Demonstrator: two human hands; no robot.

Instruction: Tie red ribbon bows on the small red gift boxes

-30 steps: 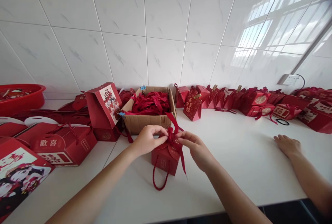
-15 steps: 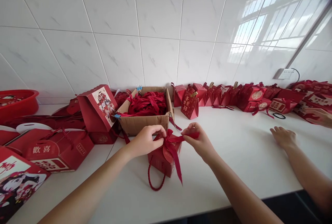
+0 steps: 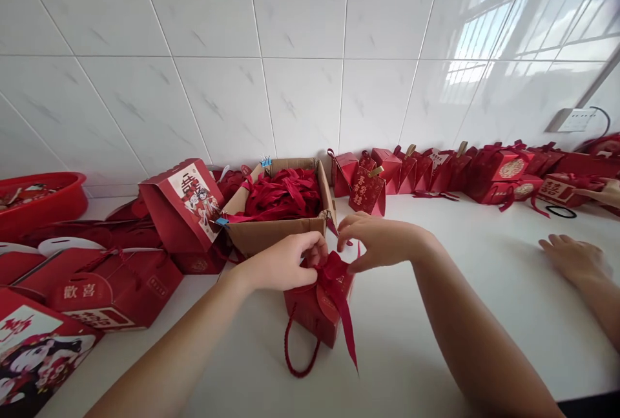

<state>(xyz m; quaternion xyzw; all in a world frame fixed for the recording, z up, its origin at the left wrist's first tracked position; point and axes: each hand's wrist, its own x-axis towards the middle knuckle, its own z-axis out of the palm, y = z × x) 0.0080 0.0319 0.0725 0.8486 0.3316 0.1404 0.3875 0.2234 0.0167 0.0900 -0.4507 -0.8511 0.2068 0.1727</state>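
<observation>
A small red gift box point(image 3: 310, 308) with a twisted cord handle point(image 3: 301, 373) stands on the white table in front of me. A dark red ribbon point(image 3: 346, 314) is gathered on its top, with one tail hanging down the front. My left hand point(image 3: 293, 263) is closed at the ribbon's gathered part, thumb and fingertips on it. Over the right side of the box top, my right hand point(image 3: 380, 243) is curved with thumb and fingers apart. A thin strip of ribbon shows beneath it; the fingertips partly hide behind the hand.
Behind the box stands a cardboard box point(image 3: 276, 232) full of red ribbons. Red gift boxes point(image 3: 116, 289) crowd the left, near a red basin point(image 3: 43, 208). More boxes point(image 3: 504, 176) line the wall. At the right are another person's hands point(image 3: 576, 256) and a black ring point(image 3: 560, 212).
My right hand has let go of the ribbon end it pinched and turned inward over the box. My left hand stays at the ribbon. The view has shifted slightly, and the other person's hand has moved.
</observation>
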